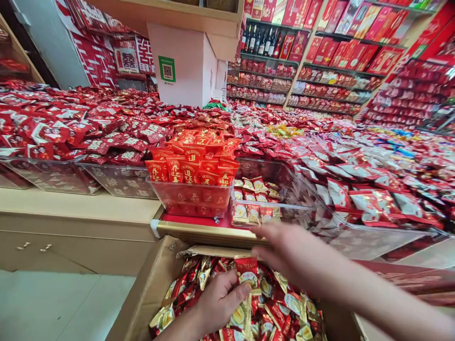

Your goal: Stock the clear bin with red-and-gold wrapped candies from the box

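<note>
While the left hand (216,303) pinches a red durian packet (248,271) inside the cardboard box (149,289), the right hand (287,253) hovers spread just above it.

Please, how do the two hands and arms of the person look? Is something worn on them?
Both are bare. The left hand and the right hand wear no gloves, and no rings, watch or bracelet can be seen. No sleeve reaches the visible forearms. The right hand is slightly blurred, so fine details there are uncertain.

Sweet shop, clear display bins (194,196) heaped with wrapped candies (192,161), shelves of red gift boxes (337,49)
</note>
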`<state>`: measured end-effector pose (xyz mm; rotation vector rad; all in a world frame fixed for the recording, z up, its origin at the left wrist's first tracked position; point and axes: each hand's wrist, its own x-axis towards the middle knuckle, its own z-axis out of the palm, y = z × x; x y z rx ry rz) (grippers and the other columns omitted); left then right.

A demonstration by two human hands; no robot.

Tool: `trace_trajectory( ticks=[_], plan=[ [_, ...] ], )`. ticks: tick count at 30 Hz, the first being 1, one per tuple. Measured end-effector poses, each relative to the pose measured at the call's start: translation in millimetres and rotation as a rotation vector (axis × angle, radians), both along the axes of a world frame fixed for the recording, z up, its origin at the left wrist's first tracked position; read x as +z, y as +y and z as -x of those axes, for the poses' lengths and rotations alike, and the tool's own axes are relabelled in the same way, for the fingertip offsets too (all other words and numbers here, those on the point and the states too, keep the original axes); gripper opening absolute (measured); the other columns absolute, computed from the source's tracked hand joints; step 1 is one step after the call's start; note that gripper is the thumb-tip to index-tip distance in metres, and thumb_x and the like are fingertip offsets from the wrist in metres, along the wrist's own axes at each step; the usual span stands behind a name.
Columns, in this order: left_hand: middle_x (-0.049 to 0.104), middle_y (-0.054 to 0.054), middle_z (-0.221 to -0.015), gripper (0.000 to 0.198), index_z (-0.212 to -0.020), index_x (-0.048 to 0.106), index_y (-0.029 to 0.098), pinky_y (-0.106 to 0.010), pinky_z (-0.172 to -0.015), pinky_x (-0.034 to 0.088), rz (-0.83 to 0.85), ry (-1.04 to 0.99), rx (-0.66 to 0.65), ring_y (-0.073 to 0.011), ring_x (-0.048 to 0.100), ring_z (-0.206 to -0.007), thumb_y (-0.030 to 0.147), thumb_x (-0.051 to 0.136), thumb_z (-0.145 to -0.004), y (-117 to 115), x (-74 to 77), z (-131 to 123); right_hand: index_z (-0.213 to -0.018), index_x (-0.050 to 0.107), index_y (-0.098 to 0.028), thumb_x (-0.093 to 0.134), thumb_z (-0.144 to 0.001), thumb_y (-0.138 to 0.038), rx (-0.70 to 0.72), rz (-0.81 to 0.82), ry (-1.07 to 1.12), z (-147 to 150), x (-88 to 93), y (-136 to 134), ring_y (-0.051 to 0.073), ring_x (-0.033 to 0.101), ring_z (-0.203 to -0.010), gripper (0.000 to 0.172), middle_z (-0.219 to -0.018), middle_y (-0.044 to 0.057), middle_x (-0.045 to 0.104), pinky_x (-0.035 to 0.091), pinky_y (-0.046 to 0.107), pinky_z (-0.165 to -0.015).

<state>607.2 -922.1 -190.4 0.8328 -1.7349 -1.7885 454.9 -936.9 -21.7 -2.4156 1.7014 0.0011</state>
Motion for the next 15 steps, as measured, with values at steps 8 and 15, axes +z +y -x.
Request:
trace_trajectory(
  ticks=[8, 15],
  plan=[
    [0.033, 0.006, -0.053, 0.044, -0.081, 0.059, 0.013, -0.022, -0.046, 0.022, 0.127, 0.028, -0.154, -0.0077, 0.030, -0.049, 0.053, 0.044, -0.077, 2.7, 0.7, 1.7, -0.072, 0.057, -0.021, 0.048, -0.074, -0.019, -0.067, -0.233, -0.114, 8.6, 5.7, 9.6, 0.009, 0.050, -0.054, 0.009, -0.063, -0.002, 0.061, 0.033, 0.018, -0.048],
    [0.039, 0.004, -0.055, 0.033, -0.077, 0.059, 0.013, -0.020, -0.047, 0.026, 0.088, -0.115, -0.062, -0.0086, 0.034, -0.051, 0.042, 0.044, -0.079, 3.5, 5.5, 5.7, -0.092, 0.061, -0.017, 0.042, -0.080, -0.023, -0.312, 0.262, 0.415, 56.1, 66.1, -89.7, 0.022, 0.059, -0.082, 0.024, -0.089, 0.010, 0.066, 0.042, 0.029, -0.066]
  ],
)
